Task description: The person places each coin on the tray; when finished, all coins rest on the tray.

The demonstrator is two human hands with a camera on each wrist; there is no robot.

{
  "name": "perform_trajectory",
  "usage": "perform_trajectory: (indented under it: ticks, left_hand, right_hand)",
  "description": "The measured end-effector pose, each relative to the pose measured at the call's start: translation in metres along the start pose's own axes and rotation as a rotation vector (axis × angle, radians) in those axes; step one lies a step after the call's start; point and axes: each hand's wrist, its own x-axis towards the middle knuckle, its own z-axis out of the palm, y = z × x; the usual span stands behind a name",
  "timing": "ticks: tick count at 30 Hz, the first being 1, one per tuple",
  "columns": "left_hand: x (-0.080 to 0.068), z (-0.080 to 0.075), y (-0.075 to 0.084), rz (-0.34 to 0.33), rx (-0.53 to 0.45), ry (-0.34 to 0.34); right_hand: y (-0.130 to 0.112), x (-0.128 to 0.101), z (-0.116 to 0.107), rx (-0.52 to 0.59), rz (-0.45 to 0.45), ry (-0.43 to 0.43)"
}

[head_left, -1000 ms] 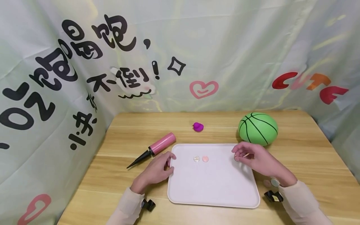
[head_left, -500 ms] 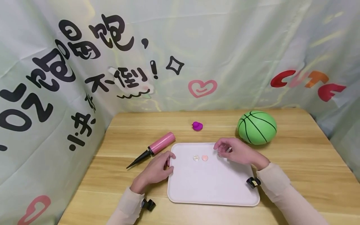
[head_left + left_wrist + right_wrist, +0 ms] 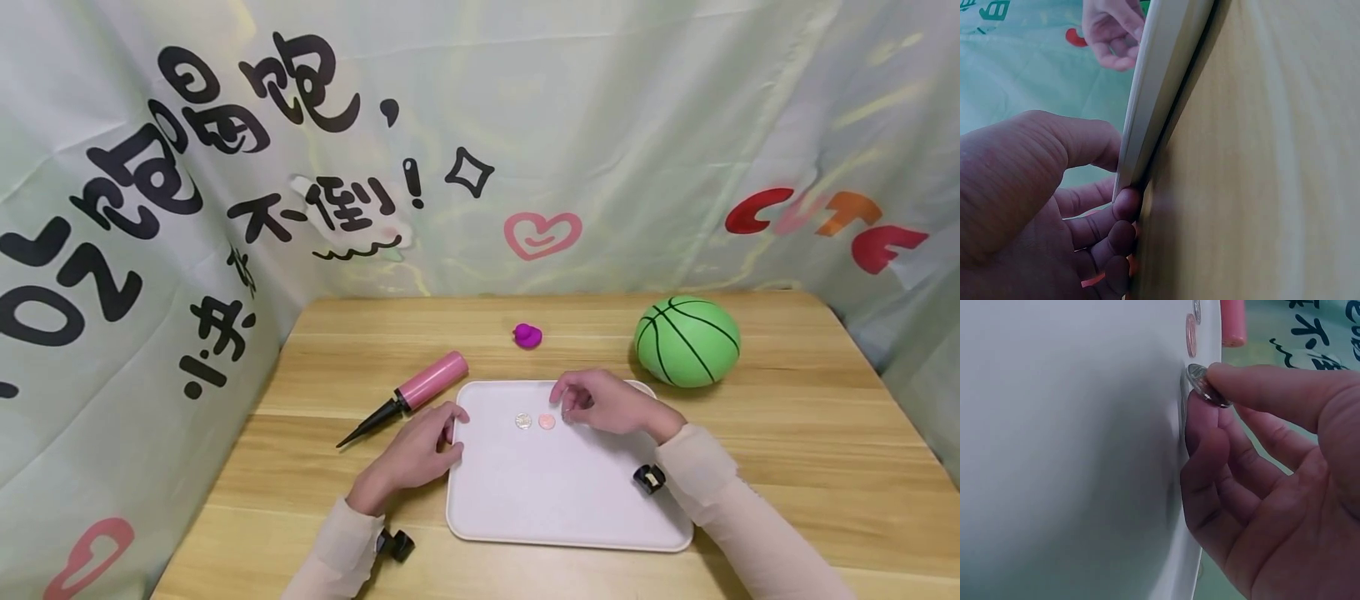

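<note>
In the head view a shallow white tray [image 3: 517, 500] lies on the wooden table. My left hand [image 3: 420, 446] holds its left rim; in the left wrist view the thumb and fingers [image 3: 1094, 231] are at the edge. Two coins lie side by side near the tray's back: a silvery coin [image 3: 522, 421] and a coppery coin [image 3: 547, 422]. Just right of them is my right hand [image 3: 603, 402], low over the tray. Between its thumb and forefinger it pinches a silvery coin [image 3: 1200, 381], tilted, its edge at or very near the tray surface; contact is unclear.
A pink hand pump [image 3: 433, 382] with a black nozzle lies left of the tray. Behind the tray sits a purple rubber duck [image 3: 528, 336]. At the back right is a green ball [image 3: 687, 342] with black lines. A printed curtain [image 3: 637, 150] hangs behind the table.
My right hand has moved left across the tray with its coin, from the right rim to beside the coppery coin. The left hand stays at the left rim.
</note>
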Motion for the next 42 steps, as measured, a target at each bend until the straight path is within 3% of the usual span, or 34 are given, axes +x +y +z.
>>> perform_trajectory:
  ticks: [14, 23, 42]
  left_hand:
    - [0.001, -0.001, 0.001, 0.007, -0.005, 0.0]
    - [0.001, 0.0, 0.001, -0.006, 0.004, -0.011]
    - [0.0, 0.0, 0.001, -0.014, -0.013, -0.008]
  right_hand:
    - [-0.003, -0.004, 0.002, -0.061, 0.031, 0.014]
    - [-0.006, -0.006, 0.004, -0.164, 0.046, 0.047]
    - [-0.01, -0.009, 0.01, -0.146, 0.091, 0.05]
